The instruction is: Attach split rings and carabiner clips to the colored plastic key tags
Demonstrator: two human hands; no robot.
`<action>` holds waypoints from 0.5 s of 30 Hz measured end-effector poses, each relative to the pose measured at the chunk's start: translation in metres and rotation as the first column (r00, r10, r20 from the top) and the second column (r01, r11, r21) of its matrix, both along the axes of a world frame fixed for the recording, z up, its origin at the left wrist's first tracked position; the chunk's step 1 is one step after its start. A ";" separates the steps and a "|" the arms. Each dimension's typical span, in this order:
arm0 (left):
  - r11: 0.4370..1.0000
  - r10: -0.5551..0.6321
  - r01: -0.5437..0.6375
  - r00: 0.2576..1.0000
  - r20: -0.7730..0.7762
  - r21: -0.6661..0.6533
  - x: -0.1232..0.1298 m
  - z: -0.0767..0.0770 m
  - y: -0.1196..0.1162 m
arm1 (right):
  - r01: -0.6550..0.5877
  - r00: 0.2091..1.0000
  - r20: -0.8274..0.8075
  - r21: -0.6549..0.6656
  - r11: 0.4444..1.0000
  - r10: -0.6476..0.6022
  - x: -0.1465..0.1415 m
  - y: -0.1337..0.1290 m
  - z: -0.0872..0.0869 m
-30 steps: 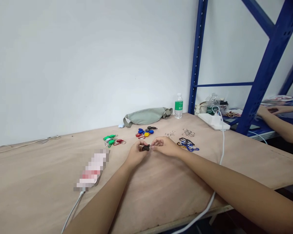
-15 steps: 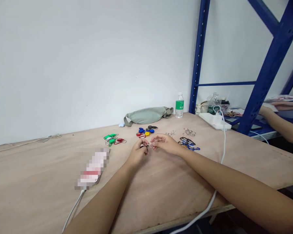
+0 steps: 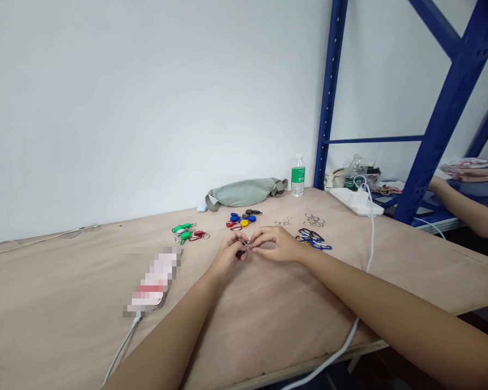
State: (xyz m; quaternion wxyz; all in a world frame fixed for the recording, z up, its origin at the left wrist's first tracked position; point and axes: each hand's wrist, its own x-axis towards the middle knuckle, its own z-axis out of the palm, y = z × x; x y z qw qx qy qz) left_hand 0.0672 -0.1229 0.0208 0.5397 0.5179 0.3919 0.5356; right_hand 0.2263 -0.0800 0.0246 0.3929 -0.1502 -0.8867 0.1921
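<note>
Over the brown table, my left hand is closed on a small black piece. My right hand meets it fingertip to fingertip, pinching a small metal ring at the black piece. How the two join is too small to tell. Beyond my hands lie blue, black, red and yellow reels. Green and red reels are to the left. Split rings and smaller metal pieces lie to the right, with carabiners nearer my right forearm.
A phone, blurred out, lies left with a white cable. A grey-green pouch and a water bottle stand by the wall. A power strip, blue rack post and another person's arm are at right.
The ring has turned and sits closer to the black piece between my fingertips. My right fingers have shifted slightly and the view has moved a little.
</note>
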 end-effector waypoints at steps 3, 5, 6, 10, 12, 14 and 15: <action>1.000 -0.014 0.014 1.000 -0.022 -0.005 -0.001 0.001 -0.001 | -0.012 1.000 0.022 -0.001 1.000 0.012 0.001 0.001 0.000; 1.000 -0.014 0.014 0.999 -0.042 -0.004 0.000 0.001 -0.002 | -0.009 0.999 0.037 -0.009 1.000 0.010 0.002 0.000 -0.001; 1.000 -0.013 0.013 0.998 -0.062 -0.003 0.000 0.001 -0.002 | -0.006 0.999 0.052 -0.017 1.000 0.007 0.002 0.000 -0.001; 1.000 -0.002 0.001 0.981 -0.196 -0.005 -0.001 0.000 -0.002 | 0.017 0.987 0.159 -0.072 0.997 -0.006 0.003 -0.003 0.000; 1.000 0.000 0.001 0.968 -0.251 0.003 -0.002 -0.003 -0.001 | 0.024 0.979 0.203 -0.096 0.995 -0.004 0.004 -0.004 0.000; 1.000 0.001 0.006 0.960 -0.281 0.023 -0.003 -0.004 0.000 | 0.009 0.977 0.214 -0.112 0.994 0.016 0.004 -0.005 0.000; 0.999 0.000 0.009 0.958 -0.287 0.031 -0.003 -0.005 0.001 | -0.010 0.976 0.213 -0.116 0.993 0.034 0.004 -0.005 0.000</action>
